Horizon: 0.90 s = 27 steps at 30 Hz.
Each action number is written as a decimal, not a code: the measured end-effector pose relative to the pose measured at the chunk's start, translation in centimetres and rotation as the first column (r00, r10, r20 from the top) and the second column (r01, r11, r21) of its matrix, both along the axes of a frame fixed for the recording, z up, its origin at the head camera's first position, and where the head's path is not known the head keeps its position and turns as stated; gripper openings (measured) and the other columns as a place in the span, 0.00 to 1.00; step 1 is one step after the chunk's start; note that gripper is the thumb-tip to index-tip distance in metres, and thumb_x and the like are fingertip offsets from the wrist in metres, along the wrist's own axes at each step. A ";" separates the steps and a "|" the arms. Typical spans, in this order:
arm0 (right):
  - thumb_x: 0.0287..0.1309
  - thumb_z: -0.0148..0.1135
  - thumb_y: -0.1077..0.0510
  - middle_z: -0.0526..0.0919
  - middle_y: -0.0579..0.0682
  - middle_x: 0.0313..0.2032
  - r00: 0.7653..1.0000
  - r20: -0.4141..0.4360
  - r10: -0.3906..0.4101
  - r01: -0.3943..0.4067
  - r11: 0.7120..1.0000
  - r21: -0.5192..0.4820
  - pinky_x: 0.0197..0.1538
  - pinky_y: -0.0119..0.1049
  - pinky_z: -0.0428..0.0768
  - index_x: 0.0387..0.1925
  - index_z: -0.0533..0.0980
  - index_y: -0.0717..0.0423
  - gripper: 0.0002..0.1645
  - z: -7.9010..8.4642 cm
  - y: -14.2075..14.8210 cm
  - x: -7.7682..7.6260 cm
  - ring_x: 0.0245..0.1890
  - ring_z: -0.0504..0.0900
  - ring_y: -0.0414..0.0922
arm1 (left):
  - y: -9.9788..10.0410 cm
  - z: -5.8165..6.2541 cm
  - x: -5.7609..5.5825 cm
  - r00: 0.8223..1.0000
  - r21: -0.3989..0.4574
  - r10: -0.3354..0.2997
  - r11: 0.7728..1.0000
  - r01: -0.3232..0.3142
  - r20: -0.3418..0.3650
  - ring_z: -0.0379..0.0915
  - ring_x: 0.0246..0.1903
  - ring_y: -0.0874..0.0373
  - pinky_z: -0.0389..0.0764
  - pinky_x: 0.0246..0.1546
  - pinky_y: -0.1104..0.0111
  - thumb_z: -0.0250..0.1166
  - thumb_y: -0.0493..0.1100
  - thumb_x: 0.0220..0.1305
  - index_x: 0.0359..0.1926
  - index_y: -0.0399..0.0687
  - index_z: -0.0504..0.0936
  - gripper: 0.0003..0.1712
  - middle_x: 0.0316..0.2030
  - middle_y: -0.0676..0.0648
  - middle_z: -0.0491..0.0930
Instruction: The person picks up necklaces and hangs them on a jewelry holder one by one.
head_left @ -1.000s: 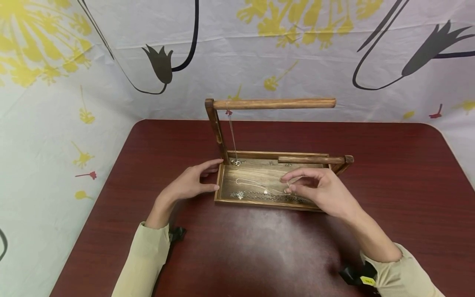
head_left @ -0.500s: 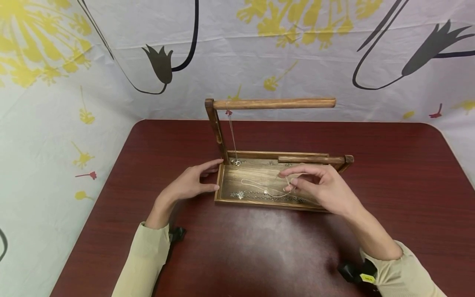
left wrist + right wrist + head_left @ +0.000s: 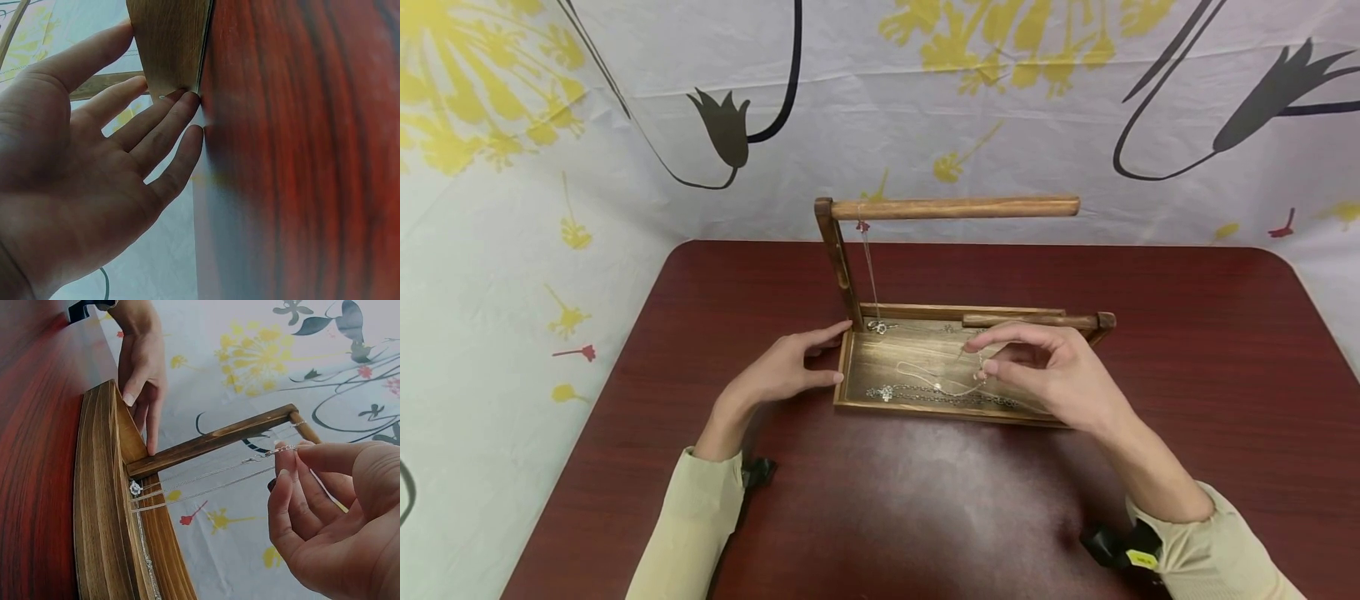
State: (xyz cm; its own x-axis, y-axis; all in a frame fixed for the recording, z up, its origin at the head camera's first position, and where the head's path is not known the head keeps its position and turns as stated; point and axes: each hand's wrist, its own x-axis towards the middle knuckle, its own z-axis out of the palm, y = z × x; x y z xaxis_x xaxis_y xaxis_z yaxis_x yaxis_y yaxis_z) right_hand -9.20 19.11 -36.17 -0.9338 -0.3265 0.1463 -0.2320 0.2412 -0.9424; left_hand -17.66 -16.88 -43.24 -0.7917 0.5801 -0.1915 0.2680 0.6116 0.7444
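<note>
My right hand (image 3: pixel 1052 375) pinches the clasp end of a thin silver necklace (image 3: pixel 253 459) between thumb and index finger, above a wooden tray (image 3: pixel 880 360). The chain runs down in strands into the tray, where a loop of it lies. Along the tray's front wall is a thicker silver chain necklace (image 3: pixel 886 393) with a flower-like pendant. At the tray's left end, my left hand (image 3: pixel 778 367) touches the end wall with extended fingers and thumb. Another fine necklace (image 3: pixel 872 275) hangs from the upper wooden bar (image 3: pixel 955 208), its lower end at the tray.
A wooden post (image 3: pixel 837 262) at the tray's left carries the upper bar. A lower bar (image 3: pixel 1030 322) extends from the right side, close behind my right hand. The dark red table (image 3: pixel 925 500) meets a flower-printed cloth (image 3: pixel 850 108) behind it.
My right hand has risen slightly, drawing the thin necklace with it. The chain's loop has slid rightward across the tray floor. My left hand stays in place.
</note>
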 end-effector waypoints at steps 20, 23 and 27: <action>0.60 0.62 0.75 0.83 0.61 0.46 0.999 -0.014 0.050 -0.052 0.957 -0.284 0.41 0.39 0.85 0.48 0.79 0.70 0.14 1.4 -0.4 -0.1 0.34 0.87 0.48 | 0.0 0.1 0.0 1.000 -0.017 0.004 1.000 -0.004 -0.011 0.68 0.65 0.53 0.69 0.64 0.54 0.72 0.46 0.62 0.76 0.62 0.61 0.45 0.65 0.46 0.73; 0.61 0.61 0.75 0.82 0.63 0.47 0.999 -0.006 0.045 -0.045 0.945 -0.325 0.42 0.40 0.85 0.48 0.79 0.71 0.13 1.6 -0.5 -0.1 0.33 0.86 0.49 | 0.0 0.0 0.0 1.000 -0.015 0.003 1.000 -0.003 -0.013 0.68 0.65 0.53 0.69 0.64 0.53 0.72 0.46 0.62 0.76 0.62 0.61 0.45 0.64 0.46 0.74; 0.61 0.61 0.76 0.81 0.63 0.45 0.999 -0.003 0.036 -0.035 0.933 -0.359 0.42 0.40 0.85 0.47 0.78 0.72 0.13 1.9 -0.5 -0.1 0.32 0.85 0.48 | 0.0 -0.1 -0.1 1.000 -0.011 0.002 1.000 -0.002 -0.017 0.68 0.65 0.53 0.68 0.65 0.53 0.72 0.46 0.62 0.76 0.61 0.61 0.45 0.64 0.46 0.74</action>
